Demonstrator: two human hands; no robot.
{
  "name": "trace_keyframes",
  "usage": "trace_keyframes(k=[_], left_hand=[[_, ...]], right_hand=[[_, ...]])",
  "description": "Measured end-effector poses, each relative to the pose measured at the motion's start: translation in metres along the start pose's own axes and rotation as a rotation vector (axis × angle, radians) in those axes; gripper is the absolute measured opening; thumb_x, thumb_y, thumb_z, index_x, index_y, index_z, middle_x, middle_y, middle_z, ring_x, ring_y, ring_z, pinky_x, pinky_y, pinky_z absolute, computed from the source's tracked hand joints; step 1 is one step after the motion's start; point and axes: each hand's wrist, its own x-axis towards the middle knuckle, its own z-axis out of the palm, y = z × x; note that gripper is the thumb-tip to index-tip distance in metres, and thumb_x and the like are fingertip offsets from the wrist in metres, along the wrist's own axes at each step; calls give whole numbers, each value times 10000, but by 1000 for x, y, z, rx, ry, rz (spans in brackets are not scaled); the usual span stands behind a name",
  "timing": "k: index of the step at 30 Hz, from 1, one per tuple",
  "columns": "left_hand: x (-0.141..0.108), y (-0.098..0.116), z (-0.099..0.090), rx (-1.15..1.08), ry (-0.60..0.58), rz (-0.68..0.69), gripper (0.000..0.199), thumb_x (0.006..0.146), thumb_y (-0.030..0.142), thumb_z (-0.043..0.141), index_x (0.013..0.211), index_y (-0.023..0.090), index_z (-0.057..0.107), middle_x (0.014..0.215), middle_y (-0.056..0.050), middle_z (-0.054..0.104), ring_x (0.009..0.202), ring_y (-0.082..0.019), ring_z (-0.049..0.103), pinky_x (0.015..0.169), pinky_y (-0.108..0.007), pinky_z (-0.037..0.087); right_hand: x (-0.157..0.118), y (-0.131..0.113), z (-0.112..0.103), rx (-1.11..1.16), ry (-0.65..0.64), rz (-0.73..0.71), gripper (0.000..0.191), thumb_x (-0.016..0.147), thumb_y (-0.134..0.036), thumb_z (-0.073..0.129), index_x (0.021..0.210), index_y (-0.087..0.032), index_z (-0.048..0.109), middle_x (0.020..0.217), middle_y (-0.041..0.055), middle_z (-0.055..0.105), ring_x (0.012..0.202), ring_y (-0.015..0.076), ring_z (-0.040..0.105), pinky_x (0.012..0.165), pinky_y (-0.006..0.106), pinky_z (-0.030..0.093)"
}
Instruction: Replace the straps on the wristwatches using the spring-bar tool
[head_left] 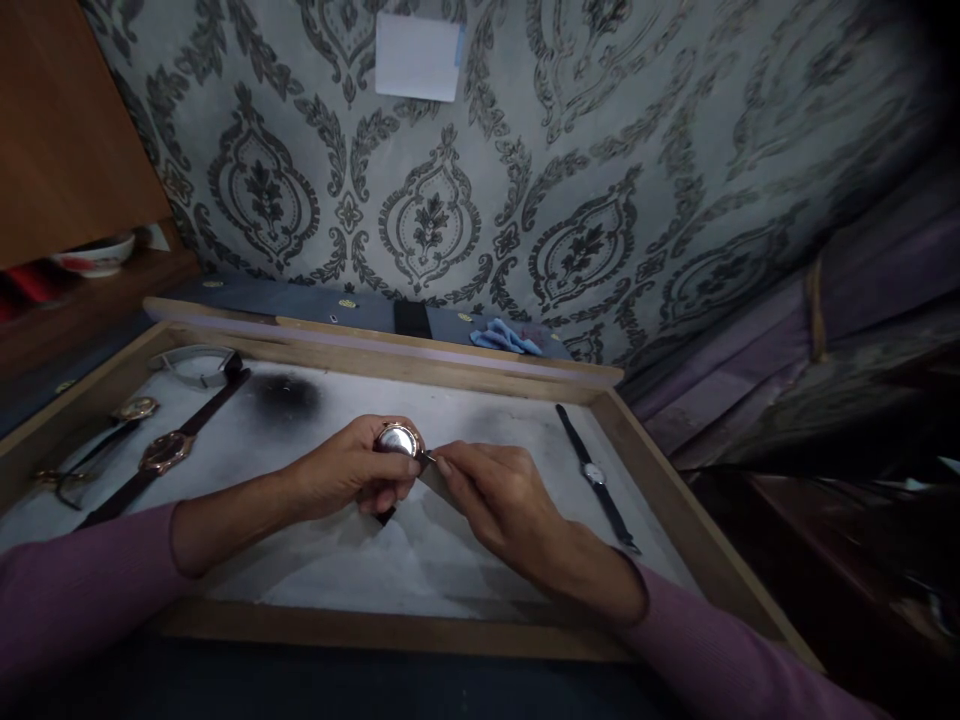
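Note:
My left hand [367, 468] is closed around a wristwatch [397, 440] with a shiny, mirror-like round face of metal turned up and a gold-toned rim. Part of its dark strap hangs below my fingers. Close against the watch's right side, my right hand [499, 490] pinches a thin metal piece [430, 457] whose tip meets the strap end of the case. Most of that piece is hidden by my fingers. Both hands are above the white bottom of a shallow wooden tray [397, 628].
A dark-strapped watch [592, 474] lies on the tray's right. On its left are a brown-strapped watch [166, 452], a small gold-toned watch [135, 409] and a grey strap [193, 366]. Behind the tray lies a blue cloth [506, 337]; patterned wall covering rises beyond.

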Motion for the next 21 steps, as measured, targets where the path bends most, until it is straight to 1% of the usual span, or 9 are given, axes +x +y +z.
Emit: trace_keyframes(k=[2, 3, 6, 8, 11, 14, 18, 21], left_hand=[[0, 1, -1, -14, 5, 2, 185, 684, 252, 675, 724, 163, 518, 494, 56, 564, 322, -42, 431, 289, -129, 260], [0, 2, -1, -28, 8, 5, 193, 680, 253, 681, 731, 163, 517, 497, 56, 564, 323, -42, 433, 290, -128, 260], [0, 3, -3, -69, 5, 10, 212, 678, 253, 693, 747, 163, 514, 510, 54, 569, 331, -43, 446, 296, -125, 264], [-1, 3, -5, -80, -6, 13, 218, 684, 251, 698, 759, 163, 513, 518, 51, 575, 333, -43, 451, 297, -123, 266], [-1, 3, -6, -86, -26, 16, 218, 699, 245, 700, 787, 163, 519, 529, 48, 587, 338, -45, 463, 295, -119, 275], [-1, 4, -7, -90, -37, 16, 219, 703, 240, 701, 802, 163, 522, 532, 47, 594, 339, -47, 470, 294, -118, 286], [0, 4, -7, -95, -33, 10, 230, 698, 246, 707, 803, 161, 521, 525, 46, 597, 339, -47, 477, 300, -114, 297], [0, 4, -7, -97, -23, 8, 237, 699, 250, 712, 809, 158, 523, 526, 43, 599, 343, -46, 484, 308, -111, 308]], right_hand=[[1, 0, -1, 3, 51, 10, 245, 957, -181, 412, 862, -122, 630, 634, 33, 623, 543, 120, 553, 553, 238, 409], [1, 0, -1, 4, 94, 21, 230, 954, -175, 420, 896, -117, 634, 629, 27, 620, 533, 116, 547, 542, 235, 405], [2, 2, -3, 4, 218, 53, 236, 950, -140, 421, 1086, -122, 612, 660, 12, 631, 534, 110, 542, 537, 227, 410], [2, 4, -4, 19, 247, 54, 269, 946, -120, 408, 1134, -148, 600, 713, 14, 648, 573, 113, 559, 561, 228, 428], [3, 6, -5, 71, 212, 74, 258, 933, -110, 397, 1051, -166, 620, 822, 40, 674, 693, 132, 603, 634, 252, 464], [6, 2, -9, 132, 155, 148, 234, 932, -143, 396, 971, -167, 625, 847, 54, 659, 777, 157, 602, 657, 274, 473], [9, -6, -12, 224, 78, 195, 196, 930, -266, 470, 902, -159, 631, 762, 38, 607, 718, 155, 565, 610, 268, 452], [9, -7, -11, 280, 58, 210, 199, 904, -329, 540, 851, -156, 624, 720, 20, 594, 668, 142, 552, 608, 268, 442]])
